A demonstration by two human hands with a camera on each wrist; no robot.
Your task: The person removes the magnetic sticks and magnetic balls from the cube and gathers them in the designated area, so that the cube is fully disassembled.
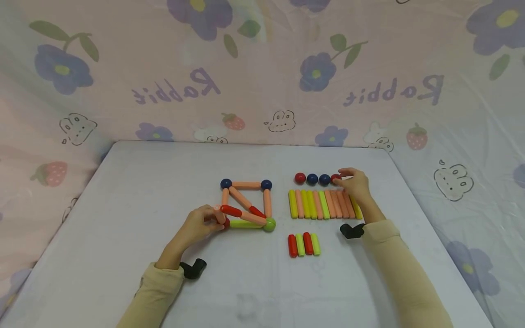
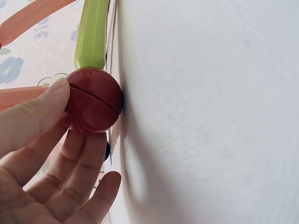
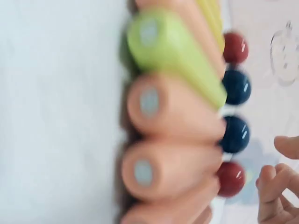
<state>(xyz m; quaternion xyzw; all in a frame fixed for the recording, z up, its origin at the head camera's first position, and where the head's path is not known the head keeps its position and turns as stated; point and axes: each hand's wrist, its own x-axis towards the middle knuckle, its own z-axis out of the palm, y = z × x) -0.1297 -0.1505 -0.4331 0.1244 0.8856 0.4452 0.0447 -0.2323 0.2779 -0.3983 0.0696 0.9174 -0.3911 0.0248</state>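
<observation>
My left hand (image 1: 201, 224) pinches a red ball (image 2: 96, 100) at the near left corner of a frame of magnetic sticks and balls. A light-green stick (image 1: 246, 224) runs from this ball to a green ball (image 1: 269, 224). Close to the left fingers, a short orange stick (image 1: 220, 214) tilts upward. A red-tipped orange stick (image 1: 252, 218) slants up from the green ball. My right hand (image 1: 356, 184) is at the right end of a ball row, its fingertips beside a red ball (image 3: 231, 178). In the right wrist view, thumb and fingers are apart.
Two dark blue balls (image 1: 318, 179) and another red ball (image 1: 300, 178) share the row. Below them lies a line of yellow, orange and green sticks (image 1: 326, 205). Several short red and green sticks (image 1: 304, 245) lie nearer. Patterned cloth (image 1: 262, 82) hangs behind the white table (image 1: 102, 218).
</observation>
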